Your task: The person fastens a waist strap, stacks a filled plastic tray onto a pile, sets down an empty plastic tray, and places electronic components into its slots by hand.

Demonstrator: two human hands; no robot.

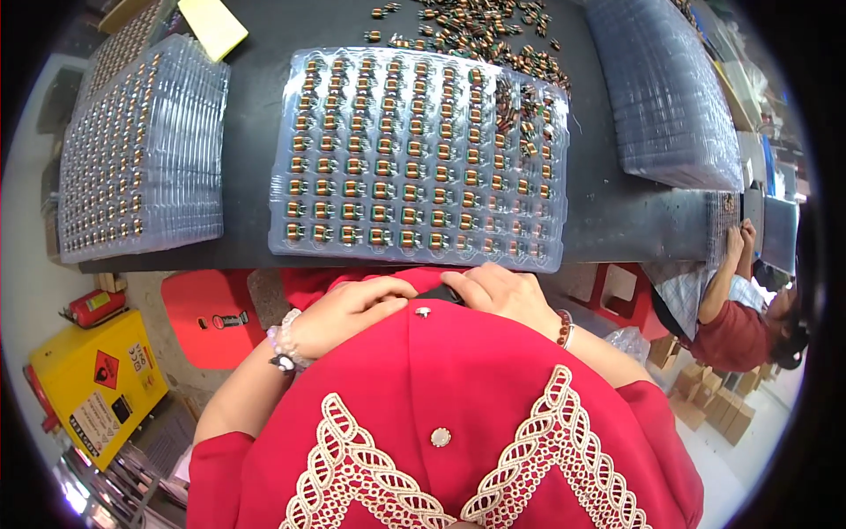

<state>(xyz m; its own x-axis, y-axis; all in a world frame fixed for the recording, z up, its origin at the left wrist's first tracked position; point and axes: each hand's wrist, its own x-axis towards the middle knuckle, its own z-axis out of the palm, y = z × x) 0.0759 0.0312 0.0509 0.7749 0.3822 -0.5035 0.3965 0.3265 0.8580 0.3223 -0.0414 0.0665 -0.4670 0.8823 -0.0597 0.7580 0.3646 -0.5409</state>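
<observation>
An electronics assembly workshop: ahead of the hands lies a clear tray (352, 242) of small wound coils (379, 189), tray stacks (141, 150) at either side, a co-worker (740, 317) to the right.

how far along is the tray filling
Mostly done: the centre tray has nearly every pocket filled, and filled trays are stacked at left. In hand: nothing on the table; both hands rest at the red top. Left: loose coils and empty trays.
</observation>
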